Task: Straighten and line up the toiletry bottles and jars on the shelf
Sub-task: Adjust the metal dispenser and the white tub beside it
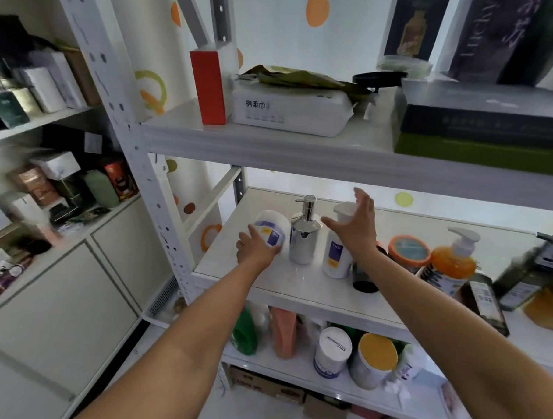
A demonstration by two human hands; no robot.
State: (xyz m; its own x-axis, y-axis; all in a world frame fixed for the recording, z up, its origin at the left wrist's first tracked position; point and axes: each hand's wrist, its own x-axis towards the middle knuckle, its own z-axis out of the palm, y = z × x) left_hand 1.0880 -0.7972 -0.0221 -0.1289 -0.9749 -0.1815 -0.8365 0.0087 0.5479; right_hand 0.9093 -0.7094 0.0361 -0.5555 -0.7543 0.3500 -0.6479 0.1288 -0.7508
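Glossy white board of the middle shelf (297, 289) lies nearest me, its front strip bare and slick-looking. Just past that edge my left hand (257, 250) curls its fingers round the lower side of a squat white plastic jar with a purple-blue label (269, 229), which seems to lean rather than stand flat. Close beside it on the right stands a mirror-bright chrome pump dispenser (303, 234), smooth, rounded at the shoulder, upright. My right hand (354, 229) hovers spread wide, fingers straight and holding nothing, in front of a tall white plastic bottle with a flat cap (336, 256); whether the palm touches it I cannot tell. Further right the unsorted things crowd together: a short black cylinder (364, 283), a round jar with an orange-rimmed lid (409, 249), a translucent orange pump bottle (453, 264) and dark bottles (525, 277) leaning at angles.

The risk, as I judge it: the jar's smooth plastic could slide on that slick board as I set it down, or its side could nudge the dispenser, which looks top-heavy and might topple into the white bottle. A careless sweep of my open hand could knock that tall bottle backward.
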